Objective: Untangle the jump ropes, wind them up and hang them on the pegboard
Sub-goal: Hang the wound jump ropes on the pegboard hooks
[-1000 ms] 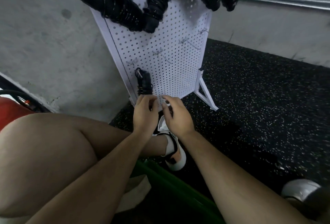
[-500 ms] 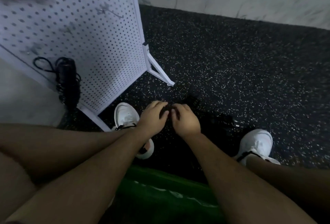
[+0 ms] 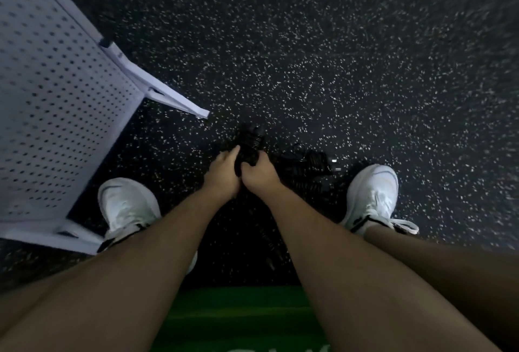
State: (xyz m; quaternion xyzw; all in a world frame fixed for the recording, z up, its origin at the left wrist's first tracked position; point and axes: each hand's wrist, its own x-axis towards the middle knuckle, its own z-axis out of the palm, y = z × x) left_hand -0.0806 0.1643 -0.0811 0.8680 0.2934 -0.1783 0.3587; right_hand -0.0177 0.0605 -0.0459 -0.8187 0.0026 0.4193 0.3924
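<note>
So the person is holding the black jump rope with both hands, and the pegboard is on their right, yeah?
Not quite. The head view shows the pegboard on their left, not their right. The rest holds: the left hand and the right hand both grip the black jump rope.

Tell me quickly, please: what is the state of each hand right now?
Left hand: closed, holding the black jump rope.
Right hand: closed, holding the same black jump rope.
</note>
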